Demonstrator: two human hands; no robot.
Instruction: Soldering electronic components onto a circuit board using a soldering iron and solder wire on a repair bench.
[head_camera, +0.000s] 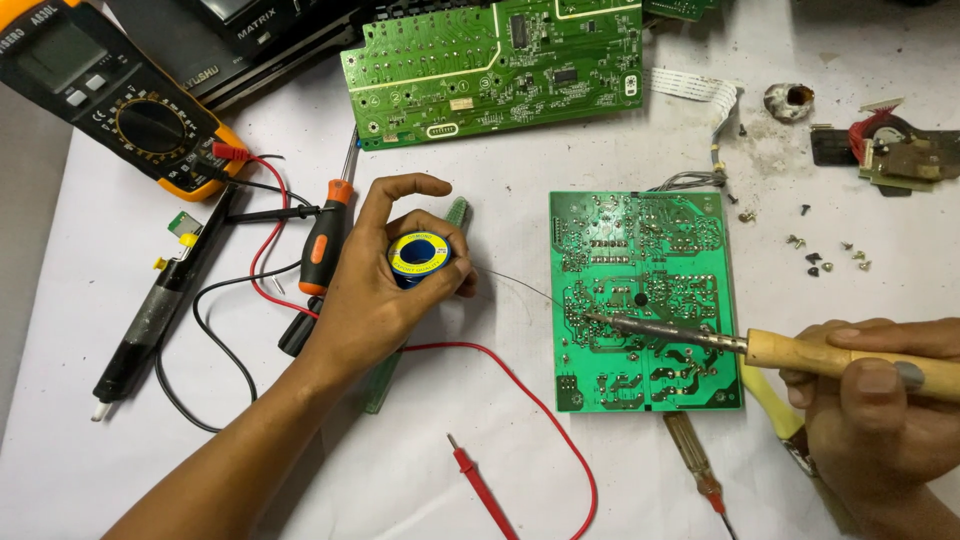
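Fingers of left hand grip solder spool; right hand fingers grip soldering iron touching circuit board.

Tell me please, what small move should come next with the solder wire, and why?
Probably the left hand should feed the thin solder wire from the spool a little further right. The soldering iron in the right hand has its tip resting on the green circuit board, while the wire end seems to stop just short of that tip.

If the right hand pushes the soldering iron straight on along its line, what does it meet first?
The right hand holds the soldering iron with its tip already at the green circuit board; that board's solder side comes first.
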